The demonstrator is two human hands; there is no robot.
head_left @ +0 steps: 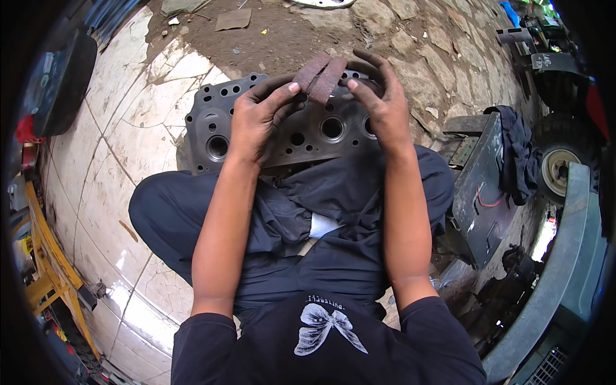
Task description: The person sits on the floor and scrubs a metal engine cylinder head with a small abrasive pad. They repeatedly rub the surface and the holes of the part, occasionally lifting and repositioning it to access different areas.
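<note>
A folded strip of reddish-brown sandpaper (pixel 322 76) is held up between both hands. My left hand (pixel 258 115) pinches its lower left end with thumb and fingers. My right hand (pixel 380 96) grips the right side, fingers curled over the top. Below the hands a dark grey metal cylinder head (pixel 308 131) with several round bores and bolt holes lies flat on the ground in front of my crossed legs in dark trousers.
Cracked white tile floor (pixel 122 160) spreads to the left, dirt and stone paving (pixel 417 38) lie beyond. A dark metal box (pixel 481 186) with a cloth draped on it stands at right, near a wheel (pixel 557 170). A yellow frame (pixel 48 269) sits at lower left.
</note>
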